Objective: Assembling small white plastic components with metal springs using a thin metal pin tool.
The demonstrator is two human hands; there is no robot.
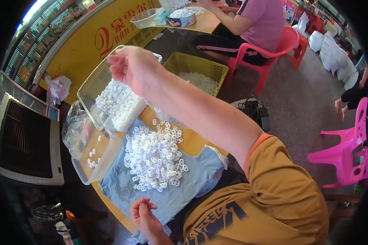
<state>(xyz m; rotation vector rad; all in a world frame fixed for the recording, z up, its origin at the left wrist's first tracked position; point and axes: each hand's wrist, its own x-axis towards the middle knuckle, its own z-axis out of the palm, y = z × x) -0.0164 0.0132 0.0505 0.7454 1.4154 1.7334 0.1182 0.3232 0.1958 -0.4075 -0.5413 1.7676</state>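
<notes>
The clear plastic tub [95,92] was rectangular and see-through, tilted steeply with its open side facing down toward the table. White plastic rings [116,104], small and oval with holes, were packed against its lower wall. The right hand [133,67] gripped the tub's upper rim, fingers curled together over the edge. Below the tub, a heap of the same rings [155,157] lay spread on a light blue cloth [192,179]. A second clear tub [92,157] sat flat at the cloth's left edge, holding only a few loose rings. The left hand [145,216] rested at the near edge of the cloth, fingers bent inward into a loose fist; whether it pinched anything could not be told.

The cloth covered part of a wooden table [192,143]. Beyond the table stood one yellow crate [196,69] partly filled with white pieces, on a grey floor. A yellow wall panel [90,36] curved along the left, and a white heater [26,143] stood beside the table.

Count: two clear tubs, one cloth, one crate. One red chair [274,53] held a seated person in a pink shirt [259,20] at another table; one pink chair [347,151] stood at right.
</notes>
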